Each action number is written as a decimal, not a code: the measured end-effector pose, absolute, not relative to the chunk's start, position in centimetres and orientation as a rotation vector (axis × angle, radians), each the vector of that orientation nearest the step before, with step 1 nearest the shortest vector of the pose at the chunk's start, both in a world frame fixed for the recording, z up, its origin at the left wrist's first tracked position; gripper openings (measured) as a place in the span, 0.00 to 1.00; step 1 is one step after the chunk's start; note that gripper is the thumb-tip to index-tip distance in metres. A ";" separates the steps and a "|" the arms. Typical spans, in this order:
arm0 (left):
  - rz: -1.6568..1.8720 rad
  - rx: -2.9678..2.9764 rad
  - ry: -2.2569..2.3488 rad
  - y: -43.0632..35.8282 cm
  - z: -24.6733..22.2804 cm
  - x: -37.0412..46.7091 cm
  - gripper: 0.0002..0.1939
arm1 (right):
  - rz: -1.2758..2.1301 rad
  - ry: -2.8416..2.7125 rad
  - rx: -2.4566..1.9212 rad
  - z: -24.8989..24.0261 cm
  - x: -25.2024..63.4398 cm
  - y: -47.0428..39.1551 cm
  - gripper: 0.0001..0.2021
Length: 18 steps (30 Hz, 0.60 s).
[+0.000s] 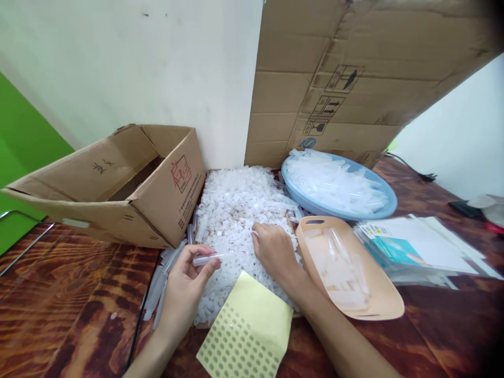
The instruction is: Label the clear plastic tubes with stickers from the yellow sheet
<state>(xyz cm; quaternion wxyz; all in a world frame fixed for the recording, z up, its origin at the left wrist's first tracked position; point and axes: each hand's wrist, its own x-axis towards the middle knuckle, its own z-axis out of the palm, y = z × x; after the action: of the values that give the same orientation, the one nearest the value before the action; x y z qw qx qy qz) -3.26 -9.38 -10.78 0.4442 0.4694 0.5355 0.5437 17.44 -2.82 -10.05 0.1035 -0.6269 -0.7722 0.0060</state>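
Note:
My left hand (pixel 191 270) is closed around a clear plastic tube (pixel 208 258), which points right over a heap of small translucent plastic pieces (pixel 236 205). To the right, my right hand (pixel 273 247) reaches into that heap with its fingers pinched together; a small whitish piece seems to show at the fingertips, too small to name. Just below both hands lies a yellow sheet of round dark stickers (pixel 252 331), partly peeled bare at its top. More clear tubes (pixel 157 286) lie beside my left wrist.
A peach tray (pixel 378 299) of clear tubes stands right of my right arm. Behind it is a blue basin (pixel 394 202) heaped with tubes. An open cardboard box (pixel 165 194) stands at left, a large carton (pixel 291 79) behind. Plastic-bagged printed packs (pixel 425 247) lie far right.

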 end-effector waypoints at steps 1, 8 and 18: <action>1.350 1.156 1.319 -9.4 -10.7 -3.2 0.17 | 0.012 -2.300 -1.837 -10.0 17.5 -2.8 0.08; 1.290 1.124 1.346 -9.4 -10.6 -3.1 0.20 | -0.001 -2.399 -1.794 -10.0 17.2 -2.2 0.11; 1.213 1.129 1.351 -9.6 -10.3 -2.9 0.21 | 0.106 -2.393 -1.858 -9.7 17.0 -2.0 0.15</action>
<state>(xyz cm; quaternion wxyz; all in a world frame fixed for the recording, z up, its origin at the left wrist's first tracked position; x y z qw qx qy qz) -2.92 -9.63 -10.28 0.4810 0.4629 0.5539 0.4976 17.02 -1.97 -9.70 0.0550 -0.6119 -0.7883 0.0349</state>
